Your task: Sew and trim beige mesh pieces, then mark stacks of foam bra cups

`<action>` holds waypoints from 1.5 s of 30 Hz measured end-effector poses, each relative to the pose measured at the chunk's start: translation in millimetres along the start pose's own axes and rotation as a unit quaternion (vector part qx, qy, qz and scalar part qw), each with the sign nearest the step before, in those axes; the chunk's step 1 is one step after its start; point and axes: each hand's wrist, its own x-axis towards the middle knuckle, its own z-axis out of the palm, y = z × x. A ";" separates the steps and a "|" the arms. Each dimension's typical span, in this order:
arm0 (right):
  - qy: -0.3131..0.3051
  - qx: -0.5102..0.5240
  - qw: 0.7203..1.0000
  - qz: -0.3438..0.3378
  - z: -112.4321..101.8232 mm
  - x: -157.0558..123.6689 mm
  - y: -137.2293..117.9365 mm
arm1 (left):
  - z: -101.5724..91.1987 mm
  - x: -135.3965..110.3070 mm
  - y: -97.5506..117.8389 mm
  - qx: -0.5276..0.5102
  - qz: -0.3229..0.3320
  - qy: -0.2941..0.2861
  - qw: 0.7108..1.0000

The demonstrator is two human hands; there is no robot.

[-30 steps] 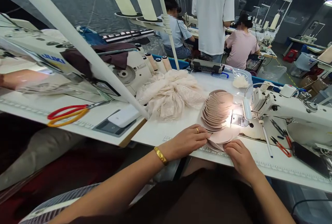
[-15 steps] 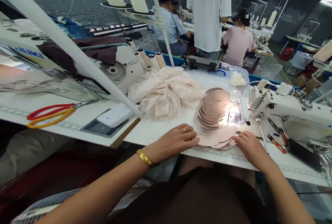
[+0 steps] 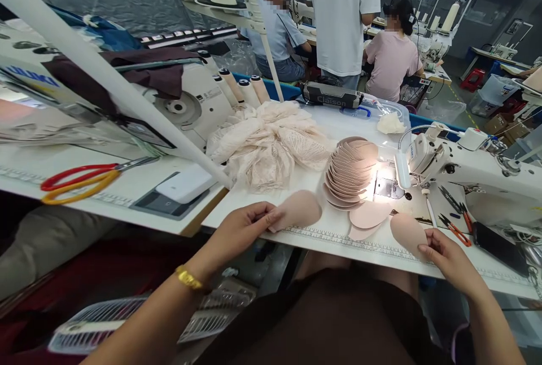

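Beige piece in the pinch of the left hand, second piece likewise in the right hand, forearms apart.

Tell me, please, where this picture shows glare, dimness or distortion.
Head view: glare around the needle plate, beside the lamp; head view: dim back wall; head view: the pink piece in the left hand has a clear outline; head view: the near pole slants, perhaps from lens distortion.

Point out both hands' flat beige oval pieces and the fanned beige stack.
Flat beige oval piece [image 3: 300,209], left hand [image 3: 244,229]: head view, broad face.
Other flat beige oval piece [image 3: 407,232], right hand [image 3: 450,259]: head view, broad face.
Fanned beige stack [image 3: 349,174]: head view, middle overlapping edges.
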 end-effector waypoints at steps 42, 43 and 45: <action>0.222 -0.364 0.799 -0.423 120.8 75.1 -82.5 | 28.7 53.2 22.2 0.301 0.398 0.150 0.854; 0.227 -0.379 0.790 -0.425 121.2 78.9 -83.6 | 30.9 60.0 25.9 0.314 0.416 0.133 0.843; 0.233 -0.395 0.778 -0.428 118.9 84.4 -85.4 | 34.9 71.8 30.8 0.344 0.442 0.106 0.821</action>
